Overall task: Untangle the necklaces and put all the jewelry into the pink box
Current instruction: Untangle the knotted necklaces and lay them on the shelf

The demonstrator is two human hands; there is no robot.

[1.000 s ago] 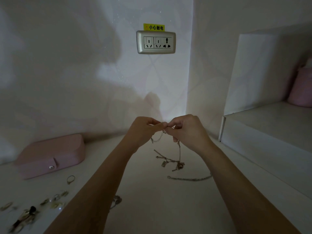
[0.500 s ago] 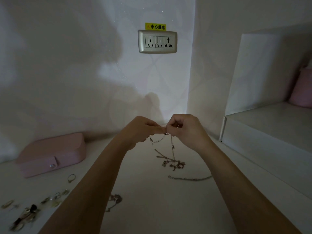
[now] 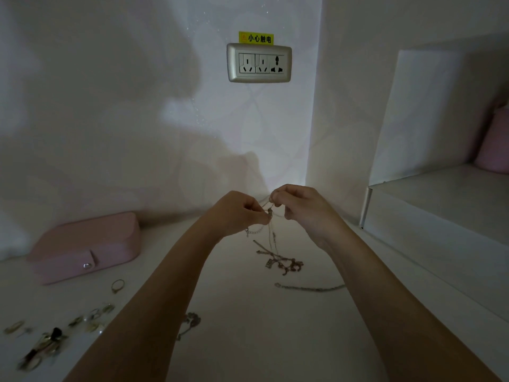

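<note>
hands (head view): left hand (image 3: 237,213) and right hand (image 3: 300,210) both pinch the tangled necklaces (image 3: 281,261) at one knot, fingertips nearly touching, held up in the air to the right of the pink box (image 3: 85,244)
tangle: the rest dangles down onto the tabletop (image 3: 248,348), charms bunched in a clump well to the right of the box
handling: thin chains, so I'd guess super light, floppy, slippery and easy to snap. Grab right at the knot with fingertips and tease the loops apart, no yanking
loose bits: a ring (image 3: 118,285) just in front of the box, small pieces (image 3: 91,318) scattered further in front of it, a loose chain (image 3: 308,288) flat on the tabletop far right of it
box: lid down, snap flap closed, so can't see what's inside. It'll need opening first
</note>
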